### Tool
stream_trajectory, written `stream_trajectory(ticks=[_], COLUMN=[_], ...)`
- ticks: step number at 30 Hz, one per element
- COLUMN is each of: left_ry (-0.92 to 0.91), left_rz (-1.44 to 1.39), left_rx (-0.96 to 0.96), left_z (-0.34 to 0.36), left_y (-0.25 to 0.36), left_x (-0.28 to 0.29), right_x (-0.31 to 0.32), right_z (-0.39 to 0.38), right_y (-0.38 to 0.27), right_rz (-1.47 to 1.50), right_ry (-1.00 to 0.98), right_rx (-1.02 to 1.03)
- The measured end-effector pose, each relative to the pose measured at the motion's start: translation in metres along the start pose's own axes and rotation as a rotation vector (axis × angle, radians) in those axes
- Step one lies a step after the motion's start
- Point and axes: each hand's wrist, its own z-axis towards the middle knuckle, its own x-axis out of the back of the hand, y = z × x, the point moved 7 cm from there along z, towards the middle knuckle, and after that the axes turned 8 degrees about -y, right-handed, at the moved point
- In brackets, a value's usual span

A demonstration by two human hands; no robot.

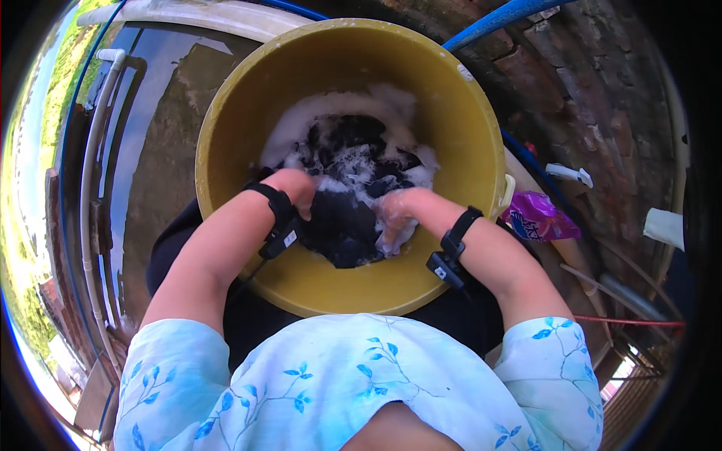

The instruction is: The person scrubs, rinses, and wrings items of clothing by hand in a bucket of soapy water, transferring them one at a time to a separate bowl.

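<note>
Inside a large yellow tub [444,98], dark wet cloth [338,225] lies bunched among white soap suds [297,113]. My left hand [297,192] is down in the tub, fingers curled on the cloth at its left side and partly hidden by it. On the right side, my right hand [395,214] is soapy, with fingers bent downward into the cloth and foam. Black strapped devices sit on both my forearms.
A purple packet [541,218] and a small white object [569,174] lie right of the tub by bricks [571,83]. Blue hoses [489,26] pass behind. A white pipe [111,75] runs along wet concrete [169,90] at left, with greenery beyond.
</note>
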Motion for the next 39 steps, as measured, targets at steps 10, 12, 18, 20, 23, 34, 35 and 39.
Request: stream_trajectory(ticks=[10,12,18,20,23,34,35,39], left_ry=[-0.027,-0.018,0.174,0.112,0.323,0.446,0.584,0.736], left_rz=[0.018,-0.004,-0.058,-0.182,-0.145,-0.388,-0.496,-0.69], left_rx=[0.161,0.162,0.163,0.231,0.267,-0.348,-0.491,-0.527], left_z=[0.037,0.05,0.084,0.078,0.042,-0.069,-0.073,-0.061], left_y=[0.001,0.0,-0.008,-0.012,0.001,0.061,0.072,0.078], left_x=[-0.037,-0.036,-0.025,-0.028,-0.013,0.041,0.05,0.068], right_x=[-0.019,-0.014,0.023,0.032,0.042,0.041,0.043,0.075], right_z=[0.06,0.076,0.111,0.101,0.068,-0.135,-0.139,-0.194], right_y=[0.026,0.044,0.081,0.082,0.078,-0.023,-0.023,-0.053], right_rz=[0.048,0.041,-0.067,-0.136,-0.23,0.022,0.026,0.029], right_ry=[-0.041,0.061,0.929,1.299,1.226,0.761,0.776,1.07], right_rx=[-0.233,-0.258,-0.24,-0.155,-0.182,-0.117,-0.085,-0.068])
